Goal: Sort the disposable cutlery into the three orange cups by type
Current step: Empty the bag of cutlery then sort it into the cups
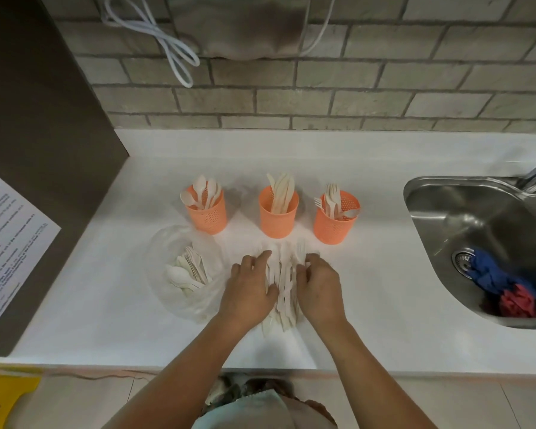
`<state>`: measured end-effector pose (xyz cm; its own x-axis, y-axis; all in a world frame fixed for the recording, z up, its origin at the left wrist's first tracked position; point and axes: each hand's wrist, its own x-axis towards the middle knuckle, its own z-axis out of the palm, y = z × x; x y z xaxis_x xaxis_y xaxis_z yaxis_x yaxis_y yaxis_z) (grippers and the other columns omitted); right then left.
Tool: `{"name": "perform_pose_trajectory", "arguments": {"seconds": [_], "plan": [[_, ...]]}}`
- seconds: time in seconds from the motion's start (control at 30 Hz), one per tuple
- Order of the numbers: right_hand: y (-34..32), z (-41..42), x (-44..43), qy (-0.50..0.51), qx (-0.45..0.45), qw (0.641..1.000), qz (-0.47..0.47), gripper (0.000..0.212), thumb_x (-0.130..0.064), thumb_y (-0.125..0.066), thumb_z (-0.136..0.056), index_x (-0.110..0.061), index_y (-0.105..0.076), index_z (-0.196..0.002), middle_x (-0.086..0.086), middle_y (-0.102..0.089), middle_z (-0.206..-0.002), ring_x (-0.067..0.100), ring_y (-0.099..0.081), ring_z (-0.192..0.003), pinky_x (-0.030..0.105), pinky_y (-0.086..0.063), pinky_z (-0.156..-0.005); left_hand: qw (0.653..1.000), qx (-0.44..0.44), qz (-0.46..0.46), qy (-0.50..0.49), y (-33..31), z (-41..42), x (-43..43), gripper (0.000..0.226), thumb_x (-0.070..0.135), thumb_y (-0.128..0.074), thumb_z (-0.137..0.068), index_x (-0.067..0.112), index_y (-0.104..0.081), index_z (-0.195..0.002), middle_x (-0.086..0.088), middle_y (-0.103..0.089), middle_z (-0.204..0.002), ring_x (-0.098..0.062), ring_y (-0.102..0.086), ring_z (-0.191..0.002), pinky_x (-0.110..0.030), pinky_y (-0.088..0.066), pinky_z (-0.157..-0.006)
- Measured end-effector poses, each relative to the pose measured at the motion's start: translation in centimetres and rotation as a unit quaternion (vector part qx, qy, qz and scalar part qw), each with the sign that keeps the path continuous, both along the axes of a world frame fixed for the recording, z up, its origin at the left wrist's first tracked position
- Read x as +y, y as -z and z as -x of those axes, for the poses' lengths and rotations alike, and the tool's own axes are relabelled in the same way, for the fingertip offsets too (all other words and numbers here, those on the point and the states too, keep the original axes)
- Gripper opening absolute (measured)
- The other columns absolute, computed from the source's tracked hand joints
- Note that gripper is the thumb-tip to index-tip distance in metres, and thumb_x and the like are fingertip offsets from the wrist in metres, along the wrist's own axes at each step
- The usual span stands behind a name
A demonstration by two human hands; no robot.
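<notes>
Three orange cups stand in a row on the white counter [369,274]. The left cup [209,216] holds spoons, the middle cup [278,219] holds knives, and the right cup [334,226] holds forks. In front of them lies a pile of pale cutlery [283,292], mostly long flat handles. My left hand [249,289] rests on the pile's left side with fingers spread. My right hand [317,286] sits on the pile's right side, its fingers curled onto the pieces. Whether either hand pinches a piece is hidden.
A clear plastic bag [183,270] with more spoons and forks lies left of the pile. A steel sink [464,212] with blue and red cloths [502,283] is at the right. A dark panel with a paper notice [10,246] stands at the left.
</notes>
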<state>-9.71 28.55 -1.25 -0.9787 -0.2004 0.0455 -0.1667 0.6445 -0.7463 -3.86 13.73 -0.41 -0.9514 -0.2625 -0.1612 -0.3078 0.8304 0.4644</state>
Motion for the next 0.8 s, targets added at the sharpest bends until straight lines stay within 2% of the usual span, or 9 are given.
{"name": "perform_pose_trajectory", "arguments": {"seconds": [0.03, 0.1, 0.17, 0.27, 0.37, 0.47, 0.6, 0.7, 0.8], "plan": [[0.1, 0.1, -0.1, -0.013, -0.010, 1.000, -0.008, 0.009, -0.020, -0.052, -0.102, -0.016, -0.060, -0.104, 0.003, -0.067, -0.081, 0.022, -0.064, -0.076, 0.033, -0.051, -0.068, 1.000, -0.004, -0.002, -0.001, 0.2, -0.1, -0.2, 0.070, 0.040, -0.056, -0.097, 0.033, -0.025, -0.160, -0.004, -0.040, -0.142, -0.028, -0.040, -0.127, -0.041, -0.044, -0.107], [0.6, 0.1, -0.1, -0.027, -0.037, 0.999, -0.024, 0.033, -0.025, -0.053, -0.101, -0.017, -0.051, -0.134, 0.008, -0.072, -0.096, 0.026, -0.070, -0.089, 0.037, -0.057, -0.081, 1.000, -0.013, -0.009, -0.005, 0.5, -0.4, -0.5, 0.067, 0.044, -0.053, -0.098, 0.038, -0.027, -0.160, -0.003, -0.034, -0.140, -0.027, -0.034, -0.131, -0.039, -0.040, -0.110], [0.9, 0.0, 0.2, -0.023, -0.046, 0.999, -0.014, 0.046, -0.030, -0.053, -0.101, -0.021, -0.038, -0.144, 0.010, -0.073, -0.099, 0.027, -0.071, -0.091, 0.038, -0.057, -0.083, 1.000, -0.013, -0.023, -0.013, 0.8, -0.7, -0.8, 0.067, 0.048, -0.053, -0.097, 0.045, -0.025, -0.158, -0.001, -0.029, -0.139, -0.024, -0.028, -0.134, -0.038, -0.034, -0.113], [1.3, -0.2, 0.6, -0.040, -0.038, 0.998, 0.004, 0.049, -0.032, -0.052, -0.102, -0.024, -0.033, -0.146, 0.010, -0.072, -0.101, 0.026, -0.070, -0.089, 0.038, -0.057, -0.081, 1.000, -0.003, -0.030, -0.010, 1.3, -1.5, -1.2, 0.073, 0.054, -0.052, -0.097, 0.051, -0.015, -0.160, 0.003, -0.026, -0.146, -0.023, -0.025, -0.134, -0.040, -0.029, -0.117], [1.7, -0.6, 0.8, -0.058, -0.031, 0.998, 0.019, 0.040, -0.026, -0.054, -0.103, -0.019, -0.043, -0.141, 0.005, -0.067, -0.094, 0.021, -0.066, -0.083, 0.032, -0.053, -0.079, 1.000, -0.007, -0.008, 0.013, 1.8, -2.1, -1.3, 0.074, 0.054, -0.048, -0.099, 0.046, -0.011, -0.162, 0.007, -0.029, -0.156, -0.023, -0.029, -0.137, -0.039, -0.028, -0.118], [2.0, -0.6, 1.1, -0.072, -0.008, 0.997, 0.025, 0.027, -0.014, -0.055, -0.101, -0.013, -0.056, -0.129, -0.005, -0.057, -0.088, 0.016, -0.057, -0.079, 0.028, -0.048, -0.078, 1.000, -0.005, 0.003, 0.031, 1.8, -2.3, -1.4, 0.076, 0.050, -0.046, -0.099, 0.043, -0.006, -0.163, 0.011, -0.034, -0.158, -0.022, -0.031, -0.135, -0.038, -0.029, -0.117], [2.1, -0.4, 1.5, -0.059, 0.064, 0.996, 0.011, 0.021, -0.008, -0.054, -0.100, -0.011, -0.063, -0.118, 0.001, -0.057, -0.098, 0.019, -0.053, -0.087, 0.034, -0.049, -0.080, 0.999, 0.017, -0.011, 0.032, 2.1, -3.1, -1.6, 0.078, 0.053, -0.040, -0.097, 0.041, 0.000, -0.163, 0.007, -0.025, -0.167, -0.022, -0.026, -0.147, -0.043, -0.025, -0.124], [1.5, -1.3, 1.7, -0.058, 0.143, 0.988, -0.013, 0.026, -0.021, -0.056, -0.099, -0.013, -0.065, -0.122, 0.003, -0.049, -0.106, 0.021, -0.047, -0.095, 0.033, -0.047, -0.086, 0.998, 0.032, -0.045, -0.018, 2.2, -3.4, -1.5, 0.073, 0.050, -0.046, -0.103, 0.028, -0.015, -0.165, 0.004, -0.024, -0.167, -0.022, -0.023, -0.151, -0.041, -0.023, -0.125], [1.5, -2.8, 1.4, -0.132, 0.146, 0.978, -0.075, 0.039, -0.041, -0.055, -0.098, -0.023, -0.062, -0.132, 0.003, -0.049, -0.118, 0.021, -0.045, -0.107, 0.030, -0.043, -0.092, 0.999, 0.040, -0.018, -0.007, 2.4, -2.9, -1.2, 0.061, 0.041, -0.045, -0.107, 0.021, -0.029, -0.162, 0.004, -0.025, -0.168, -0.022, -0.025, -0.149, -0.036, -0.022, -0.124]]}}
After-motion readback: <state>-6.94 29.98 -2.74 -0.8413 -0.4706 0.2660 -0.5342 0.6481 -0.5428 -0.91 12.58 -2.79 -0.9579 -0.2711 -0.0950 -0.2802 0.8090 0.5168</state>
